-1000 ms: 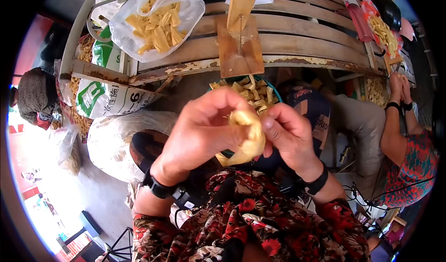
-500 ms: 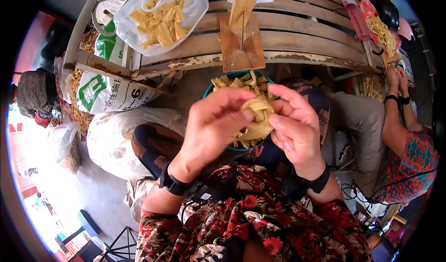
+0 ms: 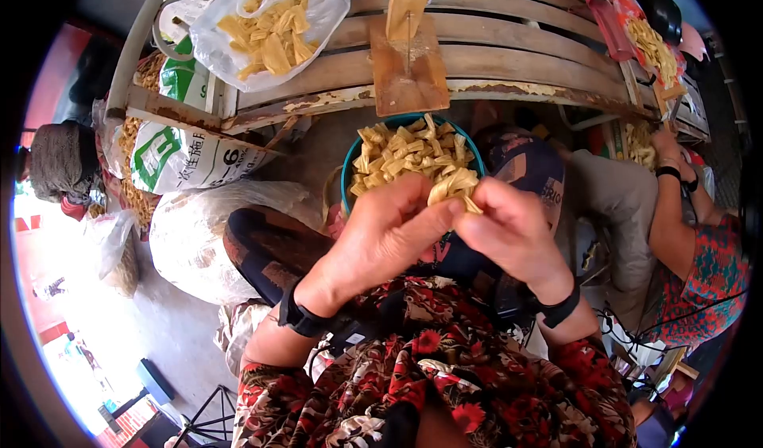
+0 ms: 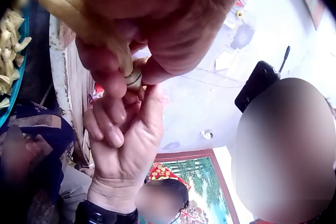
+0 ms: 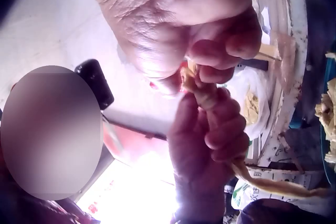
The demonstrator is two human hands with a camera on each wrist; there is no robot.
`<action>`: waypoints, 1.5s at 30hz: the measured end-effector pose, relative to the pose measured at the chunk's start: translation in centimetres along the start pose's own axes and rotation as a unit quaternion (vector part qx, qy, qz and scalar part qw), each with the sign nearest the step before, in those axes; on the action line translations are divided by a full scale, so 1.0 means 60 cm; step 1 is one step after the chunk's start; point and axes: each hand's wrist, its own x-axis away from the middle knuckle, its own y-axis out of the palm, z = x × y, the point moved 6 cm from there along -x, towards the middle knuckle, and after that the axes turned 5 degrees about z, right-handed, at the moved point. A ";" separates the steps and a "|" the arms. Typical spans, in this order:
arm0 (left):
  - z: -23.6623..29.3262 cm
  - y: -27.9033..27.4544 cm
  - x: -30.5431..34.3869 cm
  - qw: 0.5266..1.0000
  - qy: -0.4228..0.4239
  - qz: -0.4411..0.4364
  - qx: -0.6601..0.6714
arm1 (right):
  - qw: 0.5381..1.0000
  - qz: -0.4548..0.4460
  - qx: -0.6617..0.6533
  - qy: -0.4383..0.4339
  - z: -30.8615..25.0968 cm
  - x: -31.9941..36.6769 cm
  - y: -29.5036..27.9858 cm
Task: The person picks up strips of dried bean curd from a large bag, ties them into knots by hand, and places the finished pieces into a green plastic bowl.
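Observation:
Both bare hands meet in front of the lap, working a pale yellow, leathery strip [image 3: 455, 187] twisted into a small knot. My left hand [image 3: 373, 241] pinches one side of it between thumb and fingers. From the other side my right hand [image 3: 517, 229] pinches it, the two thumb tips close together. Seen from the right wrist, the twisted strip [image 5: 197, 90] passes between the fingers and a long tail [image 5: 278, 184] trails from my left hand. Just beyond the hands is a teal basin [image 3: 345, 187], heaped with similar knotted pieces [image 3: 409, 152].
A slatted wooden bench [image 3: 517, 62] stands ahead, bearing a wooden stand with a thin spike [image 3: 409, 70] and a clear plastic bag [image 3: 330, 19] of yellow pieces. Printed sacks [image 3: 191, 162] and a plastic-wrapped bundle [image 3: 199, 241] lie left. Another person's arm [image 3: 675, 225] is at right.
The strip, a loose broad loop earlier, is now a smaller, tighter knot. Both hands have shifted slightly toward the right and come closer together, exposing more of the basin.

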 end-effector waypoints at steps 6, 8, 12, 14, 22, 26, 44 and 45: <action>-0.005 -0.070 0.019 0.993 0.054 0.009 0.105 | 0.956 -0.019 -0.288 0.047 -0.006 0.035 -0.013; -0.003 -0.083 0.008 0.995 0.075 0.048 0.043 | 0.968 -0.020 -0.236 0.081 0.014 0.024 -0.009; 0.010 -0.089 0.010 0.995 0.067 0.065 0.021 | 0.999 -0.038 0.002 0.020 0.024 -0.013 -0.038; 0.019 -0.081 0.007 0.996 0.072 0.055 0.023 | 0.995 -0.076 0.043 0.040 0.015 -0.029 -0.046; 0.086 -0.067 0.010 0.898 0.338 0.013 -0.280 | 0.890 -0.370 -0.117 0.241 0.042 -0.041 0.035; 0.045 -0.131 -0.033 0.959 0.193 0.075 -0.193 | 0.946 -0.289 -0.066 0.129 0.047 -0.078 0.022; 0.035 -0.184 -0.209 0.905 0.214 0.298 -0.214 | 0.947 0.102 0.305 -0.018 0.073 -0.252 -0.074; 0.037 -0.159 -0.194 0.927 0.215 0.264 -0.159 | 0.957 0.090 0.269 -0.057 0.065 -0.239 -0.061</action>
